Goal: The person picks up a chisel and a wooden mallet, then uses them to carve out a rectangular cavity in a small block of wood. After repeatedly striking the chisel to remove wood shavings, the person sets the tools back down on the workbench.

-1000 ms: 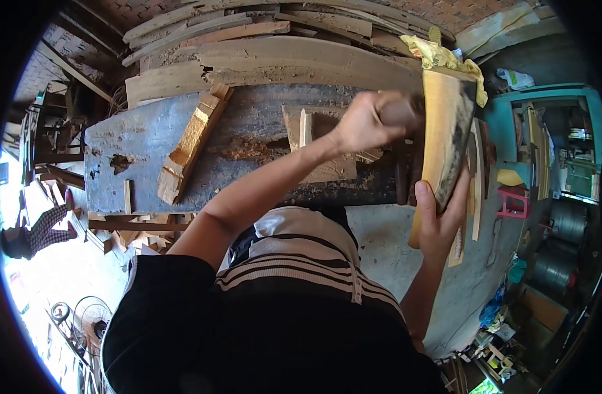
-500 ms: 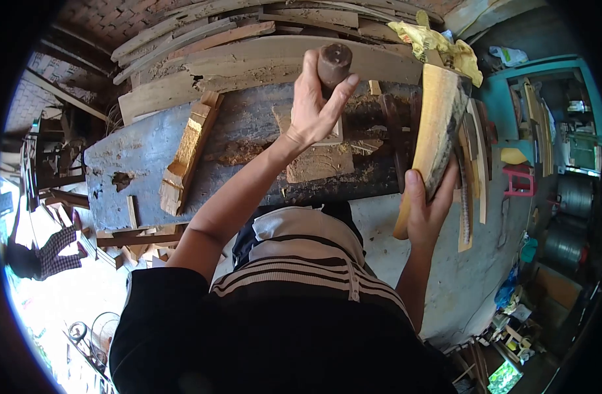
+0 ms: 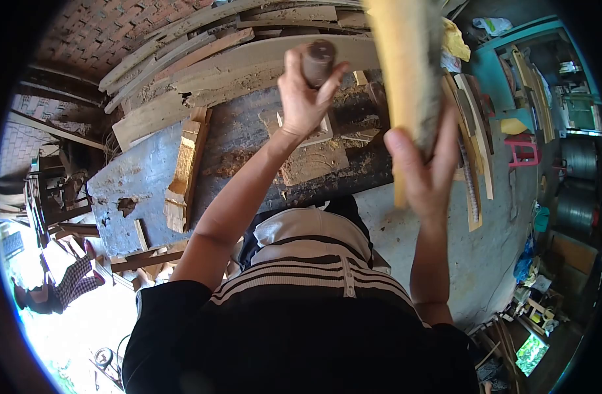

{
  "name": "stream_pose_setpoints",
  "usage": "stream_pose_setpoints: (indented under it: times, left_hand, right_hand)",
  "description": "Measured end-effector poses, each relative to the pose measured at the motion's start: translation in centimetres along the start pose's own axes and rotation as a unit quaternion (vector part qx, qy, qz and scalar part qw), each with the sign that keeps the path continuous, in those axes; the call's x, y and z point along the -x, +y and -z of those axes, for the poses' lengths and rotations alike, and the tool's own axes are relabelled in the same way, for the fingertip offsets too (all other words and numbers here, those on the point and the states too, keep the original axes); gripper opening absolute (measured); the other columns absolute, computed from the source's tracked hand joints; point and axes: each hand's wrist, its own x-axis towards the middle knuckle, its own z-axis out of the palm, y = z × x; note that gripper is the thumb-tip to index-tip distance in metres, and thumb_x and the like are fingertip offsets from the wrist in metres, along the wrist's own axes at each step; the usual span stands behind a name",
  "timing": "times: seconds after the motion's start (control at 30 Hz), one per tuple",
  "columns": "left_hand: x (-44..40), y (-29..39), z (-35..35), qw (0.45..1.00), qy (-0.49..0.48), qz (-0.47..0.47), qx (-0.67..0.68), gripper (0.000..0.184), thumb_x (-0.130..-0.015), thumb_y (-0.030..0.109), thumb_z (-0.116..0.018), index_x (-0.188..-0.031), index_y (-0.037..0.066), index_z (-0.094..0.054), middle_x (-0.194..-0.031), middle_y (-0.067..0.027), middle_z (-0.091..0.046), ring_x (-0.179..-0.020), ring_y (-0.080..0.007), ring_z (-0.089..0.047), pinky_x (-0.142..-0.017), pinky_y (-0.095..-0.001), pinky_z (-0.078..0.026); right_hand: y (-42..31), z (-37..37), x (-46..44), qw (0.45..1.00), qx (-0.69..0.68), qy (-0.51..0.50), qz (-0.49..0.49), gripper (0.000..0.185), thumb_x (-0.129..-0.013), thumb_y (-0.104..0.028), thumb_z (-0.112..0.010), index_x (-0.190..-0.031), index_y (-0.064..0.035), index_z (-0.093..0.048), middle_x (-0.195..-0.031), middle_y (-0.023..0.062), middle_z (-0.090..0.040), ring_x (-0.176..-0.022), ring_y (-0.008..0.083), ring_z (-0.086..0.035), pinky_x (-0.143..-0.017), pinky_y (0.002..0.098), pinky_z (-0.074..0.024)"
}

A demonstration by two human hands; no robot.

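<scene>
My left hand (image 3: 303,98) is wrapped around a dark brown, round-ended tool handle (image 3: 318,62), seen nearly end-on; whatever lies below it is hidden by the hand. Beneath sits a flat pale board (image 3: 314,164) on the dark worn workbench (image 3: 248,131), with a smaller light piece (image 3: 324,131) on top. My right hand (image 3: 424,161) grips a long yellowish wood block (image 3: 406,72), raised close to the camera and smeared by motion. One side of the block is grey and rough.
A notched wood piece (image 3: 187,171) lies on the bench's left part. Curved planks (image 3: 248,69) are stacked along the far side. Wood strips (image 3: 475,144) stand at the right, with a pink stool (image 3: 522,151) beyond. Another person (image 3: 58,289) is at the far left.
My right hand has lifted the wood block upward and nearer the camera. My left hand still holds the dark handle in about the same place. The view has shifted slightly.
</scene>
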Motion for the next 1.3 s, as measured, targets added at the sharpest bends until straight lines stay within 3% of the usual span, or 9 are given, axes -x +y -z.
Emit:
stream_pose_setpoints:
  times: [0.1, 0.23, 0.33, 0.53, 0.67, 0.77, 0.9, 1.1, 1.3]
  left_hand:
    - [0.0, 0.2, -1.4, 0.999, -0.032, 0.008, -0.012, 0.044, -0.085, 0.024, -0.077, -0.110, 0.006, -0.045, -0.092, -0.0181, -0.071, -0.077, -0.0267, -0.073, -0.064, -0.0361, -0.061]
    - [-0.8, 0.7, -1.3, 0.998, -0.030, -0.003, -0.049, 0.040, -0.084, 0.022, -0.076, -0.107, 0.004, -0.049, -0.087, -0.0210, -0.069, -0.080, -0.0340, -0.072, -0.068, -0.0379, -0.056]
    - [-1.0, 1.4, -1.2, 0.998, -0.032, 0.051, -0.017, 0.040, -0.085, 0.024, -0.076, -0.107, 0.004, -0.049, -0.087, -0.0209, -0.069, -0.081, -0.0369, -0.071, -0.068, -0.0392, -0.055]
    - [-0.3, -0.3, -1.0, 0.991, -0.059, 0.045, 0.111, 0.050, -0.074, -0.003, -0.075, -0.120, 0.004, -0.055, -0.103, -0.0158, -0.069, -0.087, -0.0253, -0.071, -0.084, -0.0386, -0.061]
    - [-2.2, -0.6, 2.3, 0.987, 0.015, 0.112, 0.110, 0.030, -0.084, 0.016, -0.075, -0.105, 0.006, -0.056, -0.086, -0.0051, -0.064, -0.065, -0.0111, -0.061, -0.053, -0.0272, -0.052]
    - [-2.4, -0.5, 4.5, 0.974, 0.128, 0.125, 0.137, 0.021, -0.085, 0.013, -0.075, -0.085, 0.007, -0.055, -0.059, -0.0013, -0.059, -0.046, -0.0089, -0.055, -0.043, -0.0238, -0.045]
    - [-2.0, -1.0, 5.0, 0.979, 0.143, 0.084, 0.122, 0.024, -0.085, 0.013, -0.076, -0.079, 0.007, -0.054, -0.058, 0.0006, -0.057, -0.046, -0.0074, -0.053, -0.042, -0.0233, -0.041]
    - [-0.7, -0.2, 3.2, 0.989, 0.079, 0.097, 0.079, 0.026, -0.084, 0.015, -0.079, -0.081, 0.008, -0.054, -0.063, 0.0029, -0.056, -0.055, -0.0042, -0.051, -0.051, -0.0220, -0.042]
    - [0.0, 1.1, 2.7, 0.996, 0.034, 0.075, 0.033, 0.027, -0.081, 0.016, -0.079, -0.095, 0.003, -0.060, -0.081, -0.0049, -0.068, -0.072, -0.0089, -0.062, -0.067, -0.0279, -0.052]
  right_hand:
    - [-2.0, 0.2, -2.8, 0.998, 0.006, 0.047, 0.050, 0.070, -0.086, -0.028, -0.071, -0.138, 0.0047, -0.037, -0.115, 0.0192, -0.058, -0.100, 0.0228, -0.061, -0.084, 0.0326, -0.0506]
    - [-0.5, 1.1, -4.3, 0.962, 0.240, -0.133, -0.003, 0.065, -0.087, -0.032, -0.070, -0.137, 0.0013, -0.044, -0.105, 0.0189, -0.067, -0.093, 0.0239, -0.068, -0.081, 0.0356, -0.0545]
    - [-1.8, 1.8, -6.0, 0.988, 0.109, -0.087, 0.067, 0.064, -0.087, -0.035, -0.070, -0.135, 0.0016, -0.047, -0.108, 0.0177, -0.066, -0.095, 0.0240, -0.067, -0.083, 0.0351, -0.0536]
    - [-0.5, 0.5, -4.9, 0.975, 0.174, -0.137, 0.023, 0.062, -0.088, -0.034, -0.069, -0.138, -0.0062, -0.046, -0.118, 0.0208, -0.064, -0.108, 0.0341, -0.065, -0.089, 0.0403, -0.0501]
    - [0.6, 0.6, -3.5, 0.989, 0.122, -0.084, -0.004, 0.063, -0.089, -0.032, -0.068, -0.139, -0.0031, -0.044, -0.119, 0.0184, -0.062, -0.108, 0.0265, -0.063, -0.089, 0.0357, -0.0491]
    - [2.2, 1.4, -1.2, 0.988, 0.031, -0.050, -0.143, 0.060, -0.091, -0.030, -0.066, -0.137, 0.0002, -0.043, -0.114, 0.0124, -0.059, -0.096, 0.0180, -0.060, -0.083, 0.0310, -0.0493]
    - [4.0, 1.0, 1.0, 0.978, -0.014, -0.045, -0.202, 0.060, -0.092, -0.031, -0.066, -0.137, 0.0003, -0.043, -0.113, 0.0111, -0.058, -0.094, 0.0164, -0.059, -0.081, 0.0298, -0.0491]
    - [2.1, 0.0, 0.5, 0.984, 0.014, -0.088, -0.152, 0.060, -0.090, -0.030, -0.068, -0.136, -0.0001, -0.045, -0.116, 0.0119, -0.058, -0.099, 0.0176, -0.058, -0.081, 0.0300, -0.0490]
    - [-2.2, -2.3, -4.3, 0.996, -0.008, -0.031, 0.078, 0.063, -0.088, -0.029, -0.069, -0.137, -0.0006, -0.042, -0.108, 0.0158, -0.063, -0.092, 0.0221, -0.064, -0.078, 0.0359, -0.0521]
